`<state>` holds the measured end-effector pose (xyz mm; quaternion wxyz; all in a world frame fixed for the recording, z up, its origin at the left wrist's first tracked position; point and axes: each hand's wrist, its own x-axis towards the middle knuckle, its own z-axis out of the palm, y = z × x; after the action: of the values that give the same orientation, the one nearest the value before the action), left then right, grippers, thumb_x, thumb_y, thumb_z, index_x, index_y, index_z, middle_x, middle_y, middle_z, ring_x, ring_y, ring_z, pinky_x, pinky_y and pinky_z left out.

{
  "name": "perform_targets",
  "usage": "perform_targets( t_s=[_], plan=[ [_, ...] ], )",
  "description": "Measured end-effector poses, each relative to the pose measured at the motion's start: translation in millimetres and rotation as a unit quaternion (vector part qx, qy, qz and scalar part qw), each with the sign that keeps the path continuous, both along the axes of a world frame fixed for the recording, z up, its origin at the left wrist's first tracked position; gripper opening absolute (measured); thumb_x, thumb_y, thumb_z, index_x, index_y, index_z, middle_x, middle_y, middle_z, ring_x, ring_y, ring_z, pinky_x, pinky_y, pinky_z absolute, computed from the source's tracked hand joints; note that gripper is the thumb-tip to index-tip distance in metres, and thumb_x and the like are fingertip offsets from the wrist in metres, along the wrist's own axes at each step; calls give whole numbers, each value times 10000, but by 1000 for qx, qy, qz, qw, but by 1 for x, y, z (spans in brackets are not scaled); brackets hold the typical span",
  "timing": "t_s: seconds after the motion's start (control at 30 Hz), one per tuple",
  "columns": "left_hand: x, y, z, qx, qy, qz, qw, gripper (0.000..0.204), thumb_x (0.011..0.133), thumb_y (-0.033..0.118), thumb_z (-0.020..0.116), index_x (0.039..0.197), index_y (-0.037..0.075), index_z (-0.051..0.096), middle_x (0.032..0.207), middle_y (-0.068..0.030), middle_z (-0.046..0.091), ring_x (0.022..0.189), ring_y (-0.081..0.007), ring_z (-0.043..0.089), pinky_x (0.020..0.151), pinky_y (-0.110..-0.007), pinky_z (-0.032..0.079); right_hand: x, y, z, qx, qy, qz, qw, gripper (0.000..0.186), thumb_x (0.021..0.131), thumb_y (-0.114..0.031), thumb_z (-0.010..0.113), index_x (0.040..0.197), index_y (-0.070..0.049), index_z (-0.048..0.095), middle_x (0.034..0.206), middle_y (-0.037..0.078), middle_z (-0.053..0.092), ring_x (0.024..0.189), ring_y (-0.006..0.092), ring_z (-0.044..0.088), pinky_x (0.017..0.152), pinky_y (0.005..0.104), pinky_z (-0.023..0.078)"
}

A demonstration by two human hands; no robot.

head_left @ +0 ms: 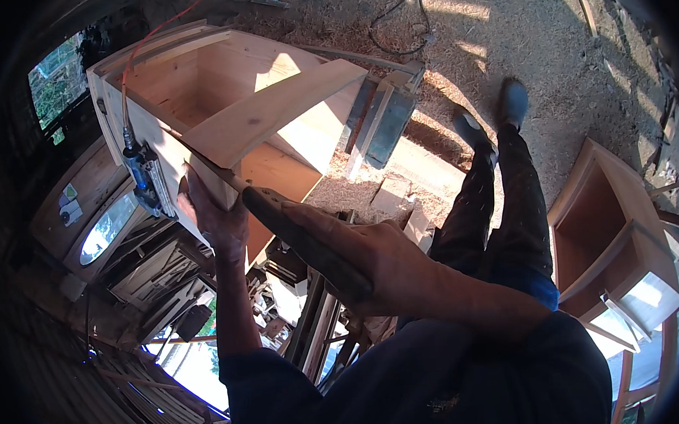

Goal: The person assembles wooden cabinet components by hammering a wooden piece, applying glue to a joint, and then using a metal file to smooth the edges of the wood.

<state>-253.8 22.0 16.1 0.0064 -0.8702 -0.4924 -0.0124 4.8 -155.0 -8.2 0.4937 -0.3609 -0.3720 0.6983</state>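
Observation:
A pale wooden cabinet carcass point(313, 105) stands open-topped before me. A curved board point(271, 111) lies across it, its near end close to my left hand. My left hand point(219, 219) is closed around a narrow wooden piece point(212, 182) at the cabinet's near corner; its fingers are partly in shadow. My right hand point(373, 256) grips a long, dark, flat-sided tool point(307, 249) with a rounded far end. That end reaches the wooden piece beside my left hand. The tool's exact kind does not show.
A blue tool point(144, 177) on an orange hose point(159, 27) hangs by the cabinet's left side. Another wooden carcass point(615, 203) stands at the right. Shavings cover the floor point(453, 42), where a black cord point(375, 35) lies. Wood scraps point(157, 277) are piled at lower left.

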Motion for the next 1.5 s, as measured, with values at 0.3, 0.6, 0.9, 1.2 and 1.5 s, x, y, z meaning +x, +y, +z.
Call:
perform_targets(
  t_s=[0.3, 0.6, 0.9, 1.2, 1.5],
  plan=[
    [6, 0, 2, -21, -26, -4, 999, 1070, 685, 486, 882, 1485, -12, 375, 1318, -234, 447, 1183, -385, 450, 1013, -511, 402, -1, -24, -4, 25, 2, -86, 996, 936, 710, -6, 682, 1557, -66, 291, 1050, 163, 700, 862, 305, 732, 757, 379, 589],
    [3, -1, 6, -10, 10, -12, 1000, 1061, 708, 512, 867, 1484, -18, 374, 1294, -247, 465, 1153, -391, 469, 988, -511, 415, 1, -48, 5, 39, -17, -129, 991, 923, 737, -6, 678, 1566, -70, 277, 1058, 166, 684, 783, 303, 714, 678, 377, 568],
    [-3, -1, 3, 26, 12, -35, 999, 1051, 714, 552, 837, 1486, -4, 392, 1298, -248, 486, 1136, -402, 486, 970, -537, 408, 6, -59, 15, 32, -9, -109, 993, 906, 745, 11, 661, 1562, -28, 272, 1045, 150, 686, 743, 248, 713, 688, 324, 553],
    [1, -2, 7, 24, 11, -35, 999, 1044, 670, 417, 885, 1493, 5, 393, 1342, -256, 481, 1203, -414, 458, 1012, -543, 391, 15, -56, 13, 22, -18, -73, 997, 1023, 702, -59, 739, 1582, -112, 220, 1292, 224, 621, 944, 353, 720, 821, 411, 595],
    [-2, -2, 4, 13, -4, -38, 999, 1045, 659, 345, 900, 1493, -6, 377, 1384, -259, 464, 1210, -423, 452, 1011, -536, 403, 10, -62, 16, -6, 16, -64, 998, 1025, 704, -51, 726, 1589, -123, 214, 1159, 216, 659, 883, 351, 717, 762, 423, 574]
  ],
)
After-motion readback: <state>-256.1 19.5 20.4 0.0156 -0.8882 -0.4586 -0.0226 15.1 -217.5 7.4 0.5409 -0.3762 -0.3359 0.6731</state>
